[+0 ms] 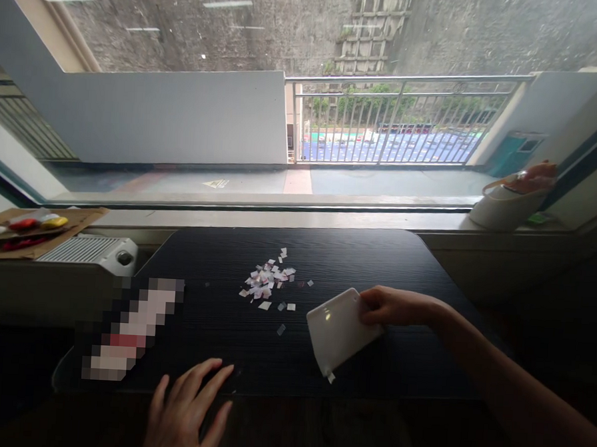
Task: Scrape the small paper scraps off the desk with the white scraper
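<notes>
My right hand (385,307) grips a white plastic scraper (340,329) by its right side, thumb and fingers closed on it. The scraper is tilted over the right part of the black table (213,332). A paper scrap (331,378) shows at its lower corner. Left of it, a loose pile of small white paper scraps (265,278) lies on the table, with a few pieces scattered around. My left hand (189,404) is at the table's front edge, fingers spread, holding nothing.
A blurred pinkish strip (137,328) lies at the table's left side. Beyond the left edge are a white radiator (91,253) and cardboard (83,220) with colourful items. A white container (502,204) stands on the windowsill (298,222) at right, in front of the window.
</notes>
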Demonstrator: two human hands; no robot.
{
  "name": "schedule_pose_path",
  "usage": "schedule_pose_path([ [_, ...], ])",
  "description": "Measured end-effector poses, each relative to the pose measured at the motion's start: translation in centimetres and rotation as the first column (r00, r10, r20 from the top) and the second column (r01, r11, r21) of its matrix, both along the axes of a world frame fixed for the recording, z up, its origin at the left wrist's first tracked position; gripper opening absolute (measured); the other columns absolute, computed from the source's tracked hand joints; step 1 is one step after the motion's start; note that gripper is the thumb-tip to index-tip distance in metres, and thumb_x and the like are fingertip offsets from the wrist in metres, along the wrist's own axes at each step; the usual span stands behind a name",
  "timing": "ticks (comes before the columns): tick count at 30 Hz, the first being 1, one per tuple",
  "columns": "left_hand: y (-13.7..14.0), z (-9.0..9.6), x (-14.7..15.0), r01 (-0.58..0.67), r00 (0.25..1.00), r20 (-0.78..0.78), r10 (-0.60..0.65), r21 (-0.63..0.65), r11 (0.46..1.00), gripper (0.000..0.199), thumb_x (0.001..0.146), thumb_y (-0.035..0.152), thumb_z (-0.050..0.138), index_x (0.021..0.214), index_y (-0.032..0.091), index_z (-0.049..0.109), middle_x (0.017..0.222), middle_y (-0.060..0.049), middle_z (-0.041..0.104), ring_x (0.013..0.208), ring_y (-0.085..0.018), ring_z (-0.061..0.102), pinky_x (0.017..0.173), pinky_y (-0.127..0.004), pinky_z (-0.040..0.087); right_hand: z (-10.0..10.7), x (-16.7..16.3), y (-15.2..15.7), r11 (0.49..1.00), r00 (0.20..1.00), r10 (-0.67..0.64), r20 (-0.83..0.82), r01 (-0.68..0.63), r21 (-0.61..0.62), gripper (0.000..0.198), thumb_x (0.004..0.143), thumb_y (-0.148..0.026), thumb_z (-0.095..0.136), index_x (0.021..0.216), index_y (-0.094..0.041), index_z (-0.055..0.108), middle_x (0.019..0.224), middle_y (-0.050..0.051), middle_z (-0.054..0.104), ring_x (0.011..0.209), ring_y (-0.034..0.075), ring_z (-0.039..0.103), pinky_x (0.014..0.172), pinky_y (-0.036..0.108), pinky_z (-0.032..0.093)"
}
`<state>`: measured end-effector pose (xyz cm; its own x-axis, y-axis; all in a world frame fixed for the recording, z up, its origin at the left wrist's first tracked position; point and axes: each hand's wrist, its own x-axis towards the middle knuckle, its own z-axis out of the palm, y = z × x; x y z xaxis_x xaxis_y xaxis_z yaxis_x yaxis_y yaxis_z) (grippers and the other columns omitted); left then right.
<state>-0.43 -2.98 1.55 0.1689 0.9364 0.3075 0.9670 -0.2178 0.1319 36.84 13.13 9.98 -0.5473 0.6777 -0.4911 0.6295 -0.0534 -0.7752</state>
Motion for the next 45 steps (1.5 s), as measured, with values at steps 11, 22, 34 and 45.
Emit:
schedule_pose_path([
  [11, 0.2, 0.0, -0.5, 0.058, 0.997, -0.052, -0.055, 0.051, 0.997, 0.036, 0.087, 0.028, 0.044, 0.119, 0.032, 0.059, 0.117, -0.003, 0.066, 0.104, -0.024, 0.062, 0.1, -0.052, 0.032, 0.5, 3.3, -3.3, 0.998, 0.999, 0.026, -0.026, -0.028, -0.054, 0.014, 0.074, -0.026, 0.059, 0.078, -0.012, 0.06, 0.068, -0.002, 0.053, 0.063, 0.012, 0.047, 0.057, 0.023, 0.037],
  [22, -0.1, 0.6, 0.5, 0.008, 0.999, -0.045, -0.008, -0.001, 1.0, 0.037, 0.088, 0.025, 0.043, 0.121, 0.03, 0.057, 0.122, -0.006, 0.063, 0.11, -0.024, 0.059, 0.102, -0.055, 0.032, 0.0, 0.8, -1.9, 0.94, 0.966, -0.201, -0.16, 0.237, 0.245, 0.018, 0.074, -0.032, 0.06, 0.077, -0.014, 0.063, 0.07, 0.001, 0.061, 0.064, 0.016, 0.054, 0.058, 0.027, 0.043],
  [34, -0.2, 0.0, 0.2, 0.058, 0.995, -0.082, -0.059, -0.01, 0.998, 0.042, 0.086, 0.025, 0.047, 0.128, 0.033, 0.052, 0.124, -0.005, 0.063, 0.109, -0.024, 0.061, 0.097, -0.056, 0.038, 0.8, 0.7, -0.8, 0.918, 0.973, -0.223, -0.06, 0.23, 0.322, 0.012, 0.069, -0.027, 0.061, 0.067, -0.015, 0.063, 0.059, -0.001, 0.059, 0.055, 0.014, 0.051, 0.05, 0.026, 0.039],
  [45, -0.3, 0.2, -0.2, 0.037, 0.998, -0.057, -0.041, -0.064, 0.997, 0.044, 0.086, 0.025, 0.048, 0.129, 0.034, 0.052, 0.126, -0.005, 0.061, 0.111, -0.025, 0.059, 0.101, -0.054, 0.035, 0.3, -2.8, 0.5, 0.92, 0.973, -0.212, -0.095, 0.232, 0.316, 0.011, 0.07, -0.026, 0.06, 0.07, -0.016, 0.061, 0.064, -0.001, 0.06, 0.061, 0.015, 0.053, 0.055, 0.027, 0.042],
])
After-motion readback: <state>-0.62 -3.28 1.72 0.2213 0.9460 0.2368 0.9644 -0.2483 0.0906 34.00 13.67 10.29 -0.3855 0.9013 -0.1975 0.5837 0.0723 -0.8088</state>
